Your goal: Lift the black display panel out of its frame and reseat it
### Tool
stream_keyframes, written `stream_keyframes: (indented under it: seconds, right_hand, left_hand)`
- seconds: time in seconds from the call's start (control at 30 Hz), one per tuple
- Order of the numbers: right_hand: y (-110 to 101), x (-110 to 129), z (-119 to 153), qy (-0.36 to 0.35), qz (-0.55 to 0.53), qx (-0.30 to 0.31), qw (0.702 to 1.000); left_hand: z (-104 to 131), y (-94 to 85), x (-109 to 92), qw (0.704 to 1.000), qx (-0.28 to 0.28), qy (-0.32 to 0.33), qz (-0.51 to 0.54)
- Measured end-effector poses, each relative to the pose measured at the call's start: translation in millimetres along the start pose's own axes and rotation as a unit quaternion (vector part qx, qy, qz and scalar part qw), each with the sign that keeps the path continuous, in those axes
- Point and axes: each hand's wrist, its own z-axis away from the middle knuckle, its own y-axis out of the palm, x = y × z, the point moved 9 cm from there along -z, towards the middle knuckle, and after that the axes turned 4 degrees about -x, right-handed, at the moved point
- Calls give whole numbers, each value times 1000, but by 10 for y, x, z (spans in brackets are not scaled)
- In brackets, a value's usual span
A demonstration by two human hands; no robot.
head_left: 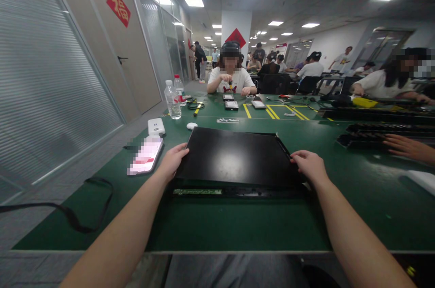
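A flat black panel (234, 154) lies slightly raised at its near edge over a black frame (258, 192) on the green table. Along the frame's near side shows a green circuit strip (197, 192). My left hand (175, 158) grips the panel's left edge, thumb on top, the other fingers partly hidden. At the right edge, my right hand (310, 166) pinches the panel near the frame's corner.
On the green table (238, 229) are a phone (146, 155), a white box (156, 127), bottles (173, 100), a strap (78, 220) and drives (231, 105). A person (233, 75) sits opposite; another person's hand (409, 147) rests by black parts (374, 136) at right.
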Motion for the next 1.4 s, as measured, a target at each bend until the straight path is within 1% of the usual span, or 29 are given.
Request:
stream_keyframes:
  seconds: [0.17,0.3,0.4,0.47,0.63,0.8,1.07,1.27,1.4]
  right_hand:
    - [2,-20,-23,-10,1,-2,1000]
    - [-1,-24,-33,-13,-9,-2,1000]
    - [-7,-34,-32,-6,-21,-3,1000]
    - [-10,-49,-36,0,-30,-6,1000]
    - [22,-134,-84,14,-57,-2,998]
    - [76,-232,-146,27,-80,7,996]
    - [114,-329,-221,19,-104,6,994]
    - [118,-339,-235,14,-107,8,994]
    - [124,-332,-224,24,-105,13,994]
  left_hand:
    - [-24,-39,-58,999,-2,27,-36]
    - [-80,-101,-98,992,-14,77,-100]
    - [-135,-162,-106,979,-32,117,-161]
    - [-172,-186,-87,970,-37,131,-202]
    - [-240,-187,-19,946,-37,151,-285]
    - [-261,-160,22,926,-29,163,-340]
    - [-262,-146,32,905,-19,185,-381]
    - [-265,-141,19,902,-17,200,-383]
    - [-260,-144,18,902,-18,201,-381]
